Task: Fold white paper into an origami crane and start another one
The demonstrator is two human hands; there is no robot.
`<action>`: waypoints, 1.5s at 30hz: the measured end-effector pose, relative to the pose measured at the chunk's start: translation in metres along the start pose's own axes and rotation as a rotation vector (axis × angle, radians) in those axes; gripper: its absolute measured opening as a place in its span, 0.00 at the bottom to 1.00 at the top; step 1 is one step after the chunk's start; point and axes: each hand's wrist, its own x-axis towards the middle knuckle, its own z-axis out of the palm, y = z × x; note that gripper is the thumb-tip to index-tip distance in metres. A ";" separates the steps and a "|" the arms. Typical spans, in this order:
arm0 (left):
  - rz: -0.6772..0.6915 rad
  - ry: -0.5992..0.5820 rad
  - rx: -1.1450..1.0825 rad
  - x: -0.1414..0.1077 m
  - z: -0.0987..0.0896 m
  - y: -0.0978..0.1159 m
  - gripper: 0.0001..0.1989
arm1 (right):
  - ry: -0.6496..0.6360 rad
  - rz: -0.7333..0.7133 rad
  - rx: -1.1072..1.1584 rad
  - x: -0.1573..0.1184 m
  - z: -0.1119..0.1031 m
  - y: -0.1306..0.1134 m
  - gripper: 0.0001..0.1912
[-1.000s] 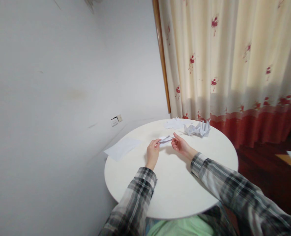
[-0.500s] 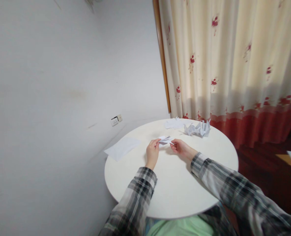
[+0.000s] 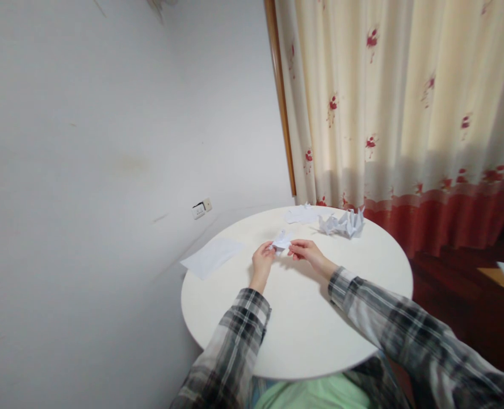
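the left grip [image 3: 263, 262] and right grip [image 3: 309, 253] pinch a folded paper [image 3: 281, 241] (white, small, with angular flaps).

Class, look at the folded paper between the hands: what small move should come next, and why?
Probably crease the right edge of the folded paper with the right hand: it sits at that edge, while the left hand holds the opposite side.

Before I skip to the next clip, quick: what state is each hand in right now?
Left hand: closed, holding the folded paper.
Right hand: curled at the paper's right edge; whether it grips cannot be told.
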 end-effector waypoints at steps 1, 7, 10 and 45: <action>-0.033 -0.012 -0.031 -0.001 0.000 0.001 0.13 | 0.010 -0.044 -0.055 0.000 0.001 0.001 0.10; -0.216 -0.091 -0.189 -0.006 -0.001 0.004 0.15 | 0.045 -0.284 -0.493 -0.002 0.002 0.004 0.11; -0.271 -0.090 -0.229 -0.008 -0.001 0.005 0.14 | 0.005 -0.454 -0.859 -0.005 0.000 0.001 0.12; -0.465 -0.169 -0.187 0.000 -0.008 -0.003 0.08 | -0.335 -0.512 -1.636 -0.014 0.013 -0.013 0.13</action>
